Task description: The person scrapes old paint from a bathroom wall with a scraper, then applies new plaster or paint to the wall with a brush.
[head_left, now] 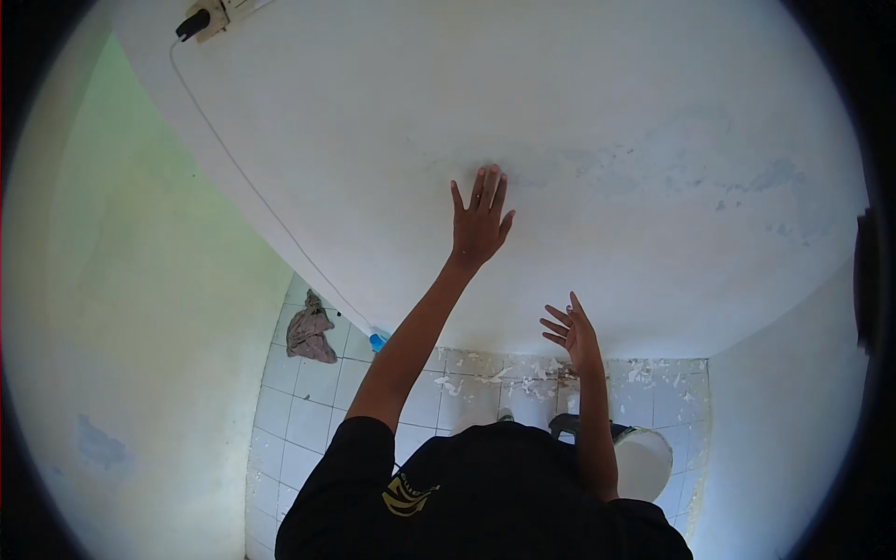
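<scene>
My left hand (479, 219) is up against the white wall (597, 84), its fingers spread and nothing held in it. Just above its fingertips, a band of grey, worn patches (607, 168) runs across the wall to the right. Lower and to the right, my right hand (574, 333) is in front of the lower wall with its fingers apart and empty. Whether it touches the wall cannot be made out.
A black plug (193, 24) sits in a socket at the top left, its white cable running down to a blue object (377, 343). A crumpled cloth (311, 332), paint flakes (532, 366) and a white bucket (644, 464) are on the tiled floor.
</scene>
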`<state>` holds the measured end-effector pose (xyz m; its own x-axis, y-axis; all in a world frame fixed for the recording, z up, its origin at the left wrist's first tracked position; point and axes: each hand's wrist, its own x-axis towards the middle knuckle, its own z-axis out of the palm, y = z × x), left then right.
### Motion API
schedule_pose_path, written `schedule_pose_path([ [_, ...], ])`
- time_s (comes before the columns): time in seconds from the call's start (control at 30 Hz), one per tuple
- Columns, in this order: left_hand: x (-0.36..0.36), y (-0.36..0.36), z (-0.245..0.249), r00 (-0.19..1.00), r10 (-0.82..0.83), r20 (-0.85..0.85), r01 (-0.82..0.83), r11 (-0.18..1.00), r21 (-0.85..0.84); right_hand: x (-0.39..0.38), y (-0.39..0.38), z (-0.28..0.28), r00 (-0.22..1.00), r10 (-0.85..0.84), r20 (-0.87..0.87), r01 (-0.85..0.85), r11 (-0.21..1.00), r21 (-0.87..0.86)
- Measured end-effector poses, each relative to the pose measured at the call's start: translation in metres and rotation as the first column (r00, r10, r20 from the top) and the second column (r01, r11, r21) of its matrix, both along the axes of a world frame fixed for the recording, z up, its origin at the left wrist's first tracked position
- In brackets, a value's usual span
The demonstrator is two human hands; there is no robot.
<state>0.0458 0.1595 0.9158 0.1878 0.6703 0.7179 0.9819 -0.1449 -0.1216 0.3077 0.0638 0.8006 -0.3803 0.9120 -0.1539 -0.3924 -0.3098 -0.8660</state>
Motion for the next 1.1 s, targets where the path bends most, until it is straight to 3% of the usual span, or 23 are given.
schedule_pose_path([
  [0.13,-0.002,0.014,-0.006,0.995,-0.094,-0.025,0.093,0.995,-0.031,-0.002,0.005,-0.005,0.999,-0.038,0.022,0.039,0.998,-0.044],
  [0.47,-0.028,0.033,-0.014,0.988,-0.151,-0.032,0.149,0.987,-0.051,-0.004,-0.005,-0.007,0.979,-0.196,0.054,0.201,0.972,-0.124],
  [1.1,-0.031,0.033,-0.011,0.979,-0.152,-0.135,0.144,0.988,-0.063,0.008,-0.013,-0.012,0.974,-0.206,0.096,0.215,0.971,-0.104],
])
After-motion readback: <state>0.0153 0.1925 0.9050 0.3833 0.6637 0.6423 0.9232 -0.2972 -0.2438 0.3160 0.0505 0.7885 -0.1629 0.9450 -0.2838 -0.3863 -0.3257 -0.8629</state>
